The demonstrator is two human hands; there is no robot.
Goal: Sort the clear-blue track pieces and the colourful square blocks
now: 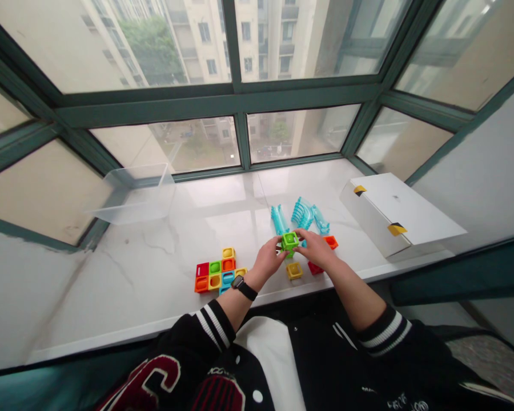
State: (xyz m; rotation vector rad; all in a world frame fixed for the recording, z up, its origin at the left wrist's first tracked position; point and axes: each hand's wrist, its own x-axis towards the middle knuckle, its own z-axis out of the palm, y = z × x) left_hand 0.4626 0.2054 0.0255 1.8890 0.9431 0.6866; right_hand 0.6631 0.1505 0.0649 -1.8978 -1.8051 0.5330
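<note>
Between my two hands is a bright green toy block [289, 241], a hollow cube with a round opening. My left hand [269, 258], with a black watch on the wrist, grips its left side. The fingers of my right hand [314, 249] press on its right side. Just below lies a yellow block [294, 270]. A dark red block [314, 268] and an orange-red block [331, 242] are partly covered by my right hand and forearm. Translucent blue track pieces [303, 213] lie behind my hands, one straight piece [278, 220] closest to the green block.
Several coloured blocks [215, 267] sit together left of my left wrist, partly hidden by it. A clear plastic bin [132, 212] stands at the back left of the white marble sill [154, 274]. A white box [405, 208] with yellow-black tabs stands at the right. Green-framed windows [240, 103] enclose the sill.
</note>
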